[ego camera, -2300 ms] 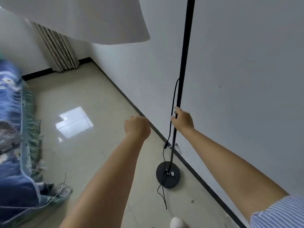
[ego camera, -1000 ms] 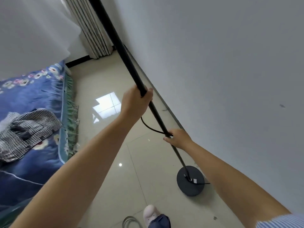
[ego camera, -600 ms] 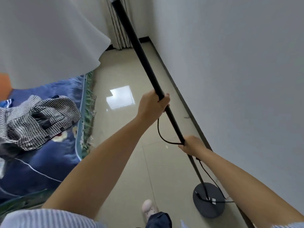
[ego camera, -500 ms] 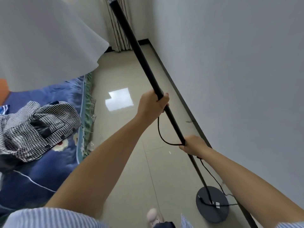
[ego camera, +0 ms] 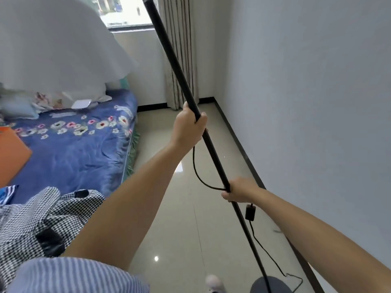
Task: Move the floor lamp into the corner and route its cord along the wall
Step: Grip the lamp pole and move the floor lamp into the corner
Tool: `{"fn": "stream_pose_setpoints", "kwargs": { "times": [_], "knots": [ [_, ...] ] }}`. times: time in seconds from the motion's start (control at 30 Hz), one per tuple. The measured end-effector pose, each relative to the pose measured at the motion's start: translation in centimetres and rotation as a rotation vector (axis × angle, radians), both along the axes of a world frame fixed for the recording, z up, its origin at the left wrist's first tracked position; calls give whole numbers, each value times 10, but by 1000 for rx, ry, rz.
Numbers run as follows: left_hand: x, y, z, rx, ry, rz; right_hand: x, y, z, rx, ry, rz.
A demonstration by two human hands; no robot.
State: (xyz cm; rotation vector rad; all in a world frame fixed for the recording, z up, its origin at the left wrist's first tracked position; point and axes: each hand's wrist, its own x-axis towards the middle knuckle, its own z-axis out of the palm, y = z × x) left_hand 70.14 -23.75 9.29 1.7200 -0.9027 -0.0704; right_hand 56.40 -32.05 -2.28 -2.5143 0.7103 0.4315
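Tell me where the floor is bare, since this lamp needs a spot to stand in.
The tiled strip between the bed and the wall's dark baseboard is bare up to the corner by the curtain. Nearest the camera it is crowded: the lamp base, trailing cord and a shoe.

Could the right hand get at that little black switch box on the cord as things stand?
Probably yes: the switch box hangs just below the right hand, nothing between them, though that hand grips the lamp pole.

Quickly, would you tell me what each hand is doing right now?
Left hand: closed around the lamp pole, higher up.
Right hand: closed on the pole lower down, pinning the cord against it.
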Motion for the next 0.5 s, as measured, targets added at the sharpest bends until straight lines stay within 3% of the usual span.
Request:
{"fn": "stream_pose_setpoints", "kwargs": {
  "times": [0.5],
  "knots": [
    [370,-225,30,33,-80,-34,387,-233,25,-12,-66,-41]
  ]
}}
